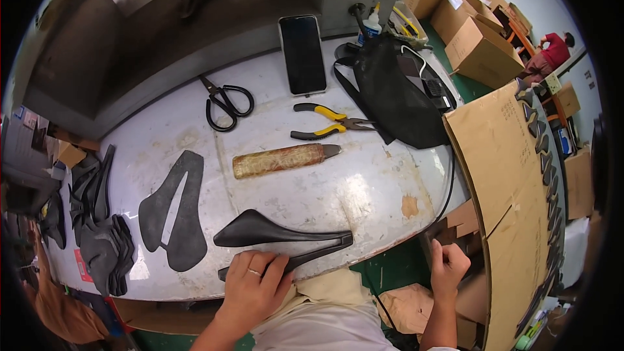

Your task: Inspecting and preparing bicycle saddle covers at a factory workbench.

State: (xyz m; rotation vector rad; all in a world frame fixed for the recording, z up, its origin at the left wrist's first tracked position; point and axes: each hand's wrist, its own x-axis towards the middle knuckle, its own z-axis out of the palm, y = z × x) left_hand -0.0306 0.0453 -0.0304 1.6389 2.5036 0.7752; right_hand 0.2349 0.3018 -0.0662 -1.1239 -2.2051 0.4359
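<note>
Take the brown-handled blade [286, 159] in the middle of the surface [383, 185] as your clock's hub. The glossy black V-shaped piece [260, 231] lies at 6 o'clock, near the edge closest to you, its two limbs meeting toward 5. Your left hand [250, 286], ringed, is over its nearer limb, fingers bent down upon it; you can't tell from here whether they pinch it or only rest there. Your right hand [448, 263] is at 4 o'clock, beyond the surface's edge, fingers curled into a loose fist just beside the big cardboard sheet [500, 188].

At 8 o'clock you have a flat dark-grey piece [185, 237] with a long slot, and beyond it a stack of dark pieces [107, 247]. The scissors [224, 107] are at 10 to 11, the phone [303, 55] at 12, the yellow-and-black pliers [331, 122] and black cloth [403, 97] toward 2.
</note>
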